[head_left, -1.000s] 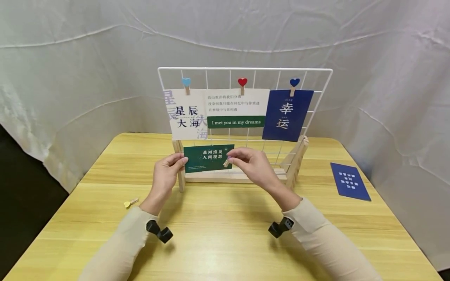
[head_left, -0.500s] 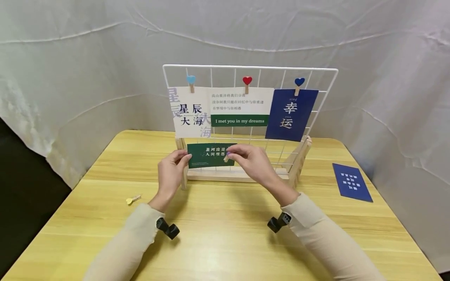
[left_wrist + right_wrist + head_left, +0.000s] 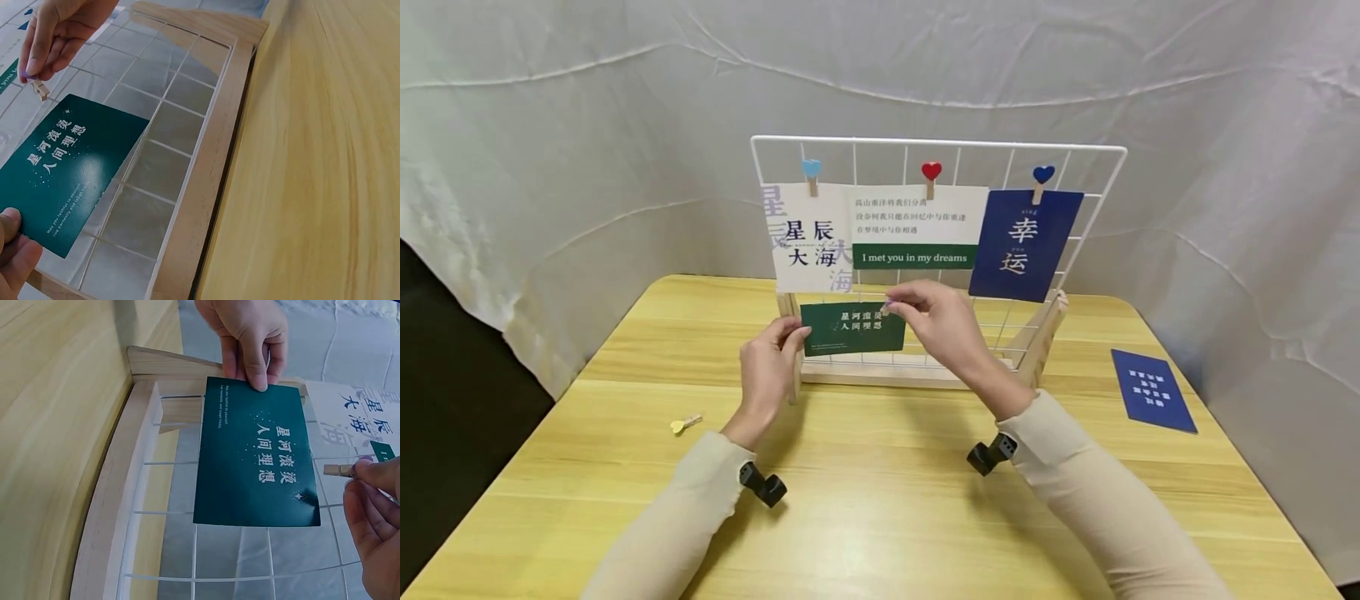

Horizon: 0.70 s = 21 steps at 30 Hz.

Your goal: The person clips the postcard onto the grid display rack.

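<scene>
My left hand [image 3: 766, 367] pinches the left edge of a dark green card [image 3: 842, 340] with white lettering, held against the lower left of a white wire grid [image 3: 234, 579]. Between thumb and fingertips, my right hand [image 3: 942, 327] holds a small wooden clothespin [image 3: 337, 470]; a bit of purple shows at its pinched end in the left wrist view. The clothespin is near the card's upper edge, its tip pointing toward the card. Above hang a white card [image 3: 805, 267], a white-and-green card [image 3: 917, 257] and a blue card [image 3: 1024, 267], each under a heart clothespin.
The grid stands in a wooden base [image 3: 880, 377] on the wood-grain table [image 3: 880, 500]. A yellow heart clothespin [image 3: 685, 423] lies on the left, another blue card [image 3: 1153, 392] on the right. A pale curtain [image 3: 880, 67] hangs behind.
My right hand has lifted the clothespin from over the green card's right part to its upper edge. The left hand still holds the card, now slightly higher in view.
</scene>
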### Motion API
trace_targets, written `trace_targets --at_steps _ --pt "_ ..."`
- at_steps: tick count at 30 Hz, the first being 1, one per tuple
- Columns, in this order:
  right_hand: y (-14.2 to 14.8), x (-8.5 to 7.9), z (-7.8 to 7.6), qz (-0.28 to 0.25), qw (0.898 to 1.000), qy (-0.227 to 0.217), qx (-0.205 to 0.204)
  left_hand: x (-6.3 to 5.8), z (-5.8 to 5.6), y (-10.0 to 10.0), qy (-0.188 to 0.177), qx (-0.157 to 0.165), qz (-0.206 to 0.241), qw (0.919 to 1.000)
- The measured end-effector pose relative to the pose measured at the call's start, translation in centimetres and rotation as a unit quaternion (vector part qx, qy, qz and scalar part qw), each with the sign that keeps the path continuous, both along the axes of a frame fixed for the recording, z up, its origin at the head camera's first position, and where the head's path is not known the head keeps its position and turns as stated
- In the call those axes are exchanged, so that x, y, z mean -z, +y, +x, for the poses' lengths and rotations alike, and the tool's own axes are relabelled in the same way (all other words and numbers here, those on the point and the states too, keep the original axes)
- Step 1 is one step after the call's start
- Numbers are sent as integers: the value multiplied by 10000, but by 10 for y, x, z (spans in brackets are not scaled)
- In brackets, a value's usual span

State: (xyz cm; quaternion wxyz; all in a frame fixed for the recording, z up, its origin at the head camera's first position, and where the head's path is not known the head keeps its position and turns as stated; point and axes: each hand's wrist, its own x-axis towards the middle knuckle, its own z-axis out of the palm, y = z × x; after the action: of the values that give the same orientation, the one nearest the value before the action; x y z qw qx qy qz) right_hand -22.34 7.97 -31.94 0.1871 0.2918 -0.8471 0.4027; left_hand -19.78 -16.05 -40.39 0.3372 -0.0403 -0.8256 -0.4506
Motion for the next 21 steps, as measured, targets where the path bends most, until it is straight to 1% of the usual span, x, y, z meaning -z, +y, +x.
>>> trace_targets --at_steps 2,5,9,14,17,21 --pt "-2 -1 -2 0 10000 76 10 0 0 -1 100 -96 -165 9998" --pt "-4 -2 -3 44 9999 76 55 0 -1 -1 270 -246 -472 9982" --pt "-7 -4 -3 115 9994 290 158 0 -1 0 534 -443 -774 9946" --pt "-12 -10 -3 297 9967 696 291 -1 -2 0 788 -635 -896 9908" --pt "-16 -12 -4 414 9944 896 378 -1 -2 1 837 -643 -899 9903" --pt "-20 -13 -5 440 9919 1085 490 -1 -2 3 958 -659 -931 9889"
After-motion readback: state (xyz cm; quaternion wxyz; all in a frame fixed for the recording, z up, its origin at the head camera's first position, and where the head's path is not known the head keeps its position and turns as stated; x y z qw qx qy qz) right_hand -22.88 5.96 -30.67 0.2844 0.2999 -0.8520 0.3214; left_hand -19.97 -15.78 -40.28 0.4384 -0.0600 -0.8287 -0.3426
